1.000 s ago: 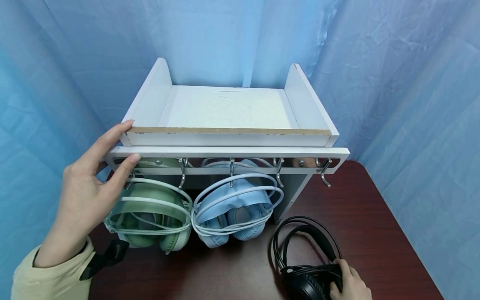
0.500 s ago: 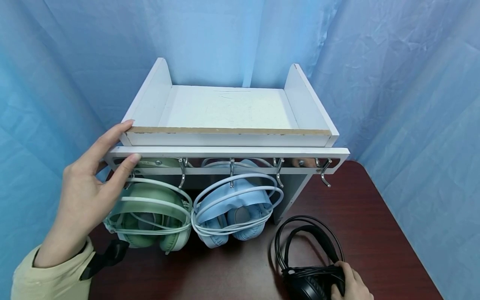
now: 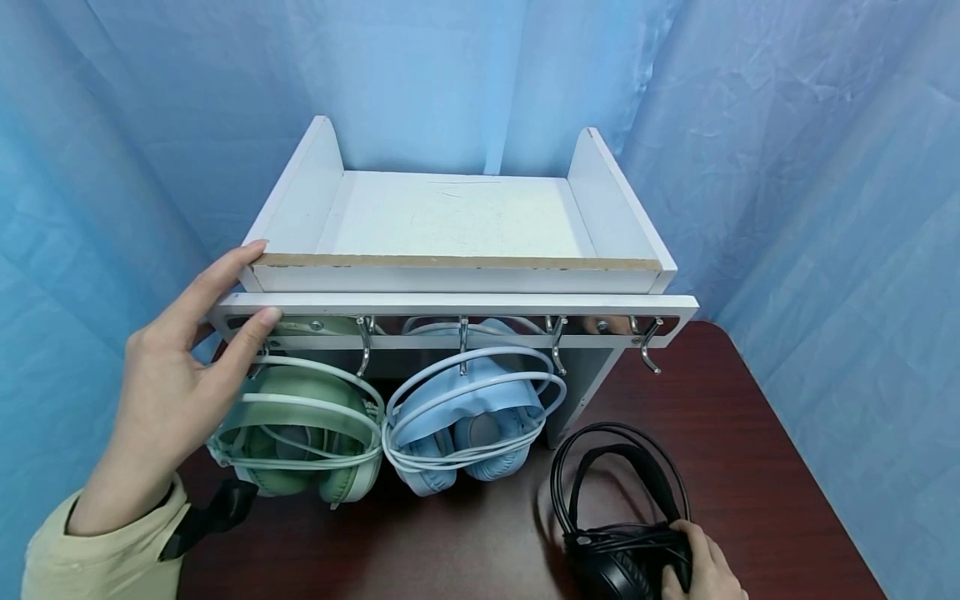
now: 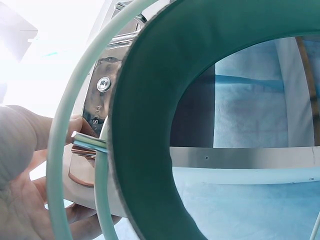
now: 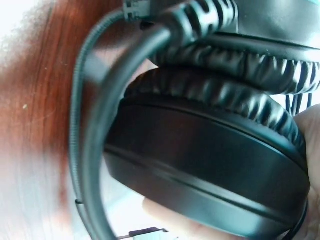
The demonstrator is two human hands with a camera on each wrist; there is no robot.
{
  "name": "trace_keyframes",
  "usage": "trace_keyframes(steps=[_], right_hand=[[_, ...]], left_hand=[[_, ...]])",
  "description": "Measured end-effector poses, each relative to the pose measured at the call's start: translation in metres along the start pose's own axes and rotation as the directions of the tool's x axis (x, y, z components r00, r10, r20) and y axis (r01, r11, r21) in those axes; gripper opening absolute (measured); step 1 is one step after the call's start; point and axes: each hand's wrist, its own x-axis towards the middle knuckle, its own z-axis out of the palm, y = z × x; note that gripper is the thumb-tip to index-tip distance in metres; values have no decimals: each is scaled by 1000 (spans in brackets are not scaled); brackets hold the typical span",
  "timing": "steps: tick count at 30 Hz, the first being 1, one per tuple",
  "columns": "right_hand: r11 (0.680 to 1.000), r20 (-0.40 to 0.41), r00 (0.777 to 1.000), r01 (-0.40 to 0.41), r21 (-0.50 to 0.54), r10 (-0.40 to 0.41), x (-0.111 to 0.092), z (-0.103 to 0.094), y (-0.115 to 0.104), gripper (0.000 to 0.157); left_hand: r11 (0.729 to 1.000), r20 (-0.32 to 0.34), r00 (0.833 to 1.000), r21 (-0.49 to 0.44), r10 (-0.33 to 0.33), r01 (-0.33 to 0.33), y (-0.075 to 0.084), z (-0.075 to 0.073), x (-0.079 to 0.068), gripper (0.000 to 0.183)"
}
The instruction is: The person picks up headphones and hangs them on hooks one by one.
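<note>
My left hand (image 3: 172,367) grips the left end of a white wooden rack (image 3: 453,304), thumb on the front rail. Green headphones (image 3: 307,375) hang from the rack just beside this hand; their band (image 4: 145,120) fills much of the left wrist view. Light blue headphones (image 3: 468,408) hang to the right of them. At the lower right, my right hand (image 3: 703,565) holds black headphones (image 3: 622,567) by an ear cup, low over the table. In the right wrist view, their padded ear cup (image 5: 210,150) and cable loops (image 5: 100,120) show close up.
Several metal hooks line the rack's front rail; bare ones include the right-end hook (image 3: 650,346) and its neighbour (image 3: 558,346). The rack stands on a dark red-brown table (image 3: 765,467). Blue curtains (image 3: 810,167) close off the back and sides.
The black headphones have shifted slightly away from me, up in the head view, with their cable loops. My left hand, the rack and the hanging headphones look unmoved.
</note>
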Motion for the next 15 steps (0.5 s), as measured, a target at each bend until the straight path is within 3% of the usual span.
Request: trace_keyframes(steps=[10,15], right_hand=[[999,-192,981,38,36,-31,-8,2,-11,48],[998,-219,975,53,46,-42,-9,3,-12,48]], left_hand=[[1000,-4,1000,5,6,-6,0,0,0,56],[1000,-4,1000,1,8,-8,0,0,0,56]])
